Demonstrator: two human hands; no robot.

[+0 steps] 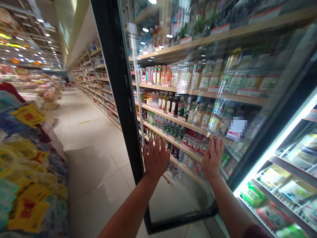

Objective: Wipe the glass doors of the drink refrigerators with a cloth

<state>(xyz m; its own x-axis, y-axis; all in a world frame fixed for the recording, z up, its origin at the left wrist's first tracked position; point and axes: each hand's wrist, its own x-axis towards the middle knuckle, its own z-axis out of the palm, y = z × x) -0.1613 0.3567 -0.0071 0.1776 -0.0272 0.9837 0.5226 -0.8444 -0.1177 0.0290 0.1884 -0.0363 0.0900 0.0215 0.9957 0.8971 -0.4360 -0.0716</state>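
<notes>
A glass cooler door [120, 82] with a black frame stands swung out in front of me, and shelves of bottles show in its pane. My left hand [156, 157] is open, fingers spread and pointing up, at the lower left of the pane near the frame; whether it touches the glass I cannot tell. Over the pane's right half is my right hand [213, 157], its fingers bent and pressed together. A small pale bit shows at those fingertips, too blurred to name.
To the right, the lit cooler shelves [292, 165] hold packaged goods. A heap of yellow and blue packages [32, 165] with yellow signs stands on the left. The tiled floor [99, 138] of an aisle runs back beside long stocked shelves [95, 76].
</notes>
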